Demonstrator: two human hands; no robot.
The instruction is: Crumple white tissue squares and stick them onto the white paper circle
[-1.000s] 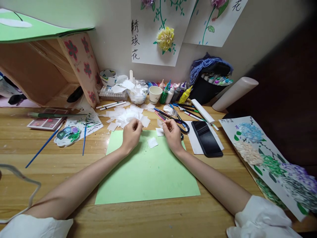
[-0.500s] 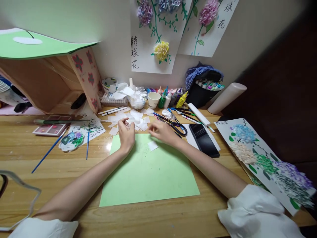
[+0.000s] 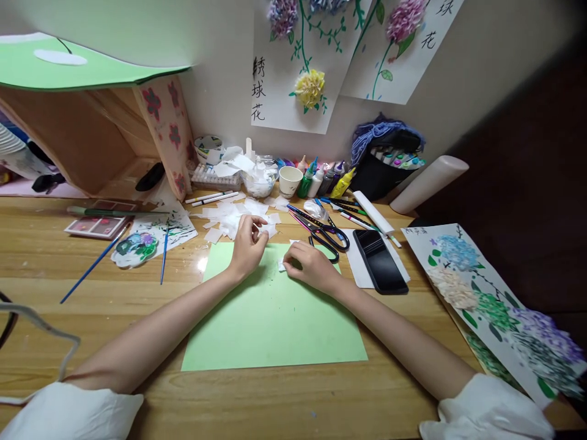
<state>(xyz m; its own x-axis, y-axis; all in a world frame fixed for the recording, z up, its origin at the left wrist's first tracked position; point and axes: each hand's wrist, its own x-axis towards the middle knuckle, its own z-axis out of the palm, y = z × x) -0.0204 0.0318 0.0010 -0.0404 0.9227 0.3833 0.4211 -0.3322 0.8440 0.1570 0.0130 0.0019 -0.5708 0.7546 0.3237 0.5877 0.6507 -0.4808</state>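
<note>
My right hand (image 3: 312, 267) is low over a green sheet of paper (image 3: 275, 324), thumb and fingertips pinched at the edge of a small white paper square (image 3: 281, 264). Part of that square is hidden by the fingers. To its left, my left hand (image 3: 249, 249) is raised over the sheet's far edge with its fingers curled toward the thumb. Whatever those fingers hold, if anything, is too small to make out. Just beyond this hand lies a spread of white paper pieces (image 3: 224, 215).
Scissors (image 3: 337, 237), a phone (image 3: 380, 260) and pens lie on the right. Behind stand a paper cup (image 3: 290, 181), paint bottles (image 3: 316, 182) and a black pen bag (image 3: 378, 174). A paint palette (image 3: 134, 249) and brushes (image 3: 94, 264) lie left. A flower picture (image 3: 486, 293) rests far right.
My right hand has come down and toward me, onto the white square that lay uncovered before. My left hand has shifted a little to the right. The camera view has moved slightly.
</note>
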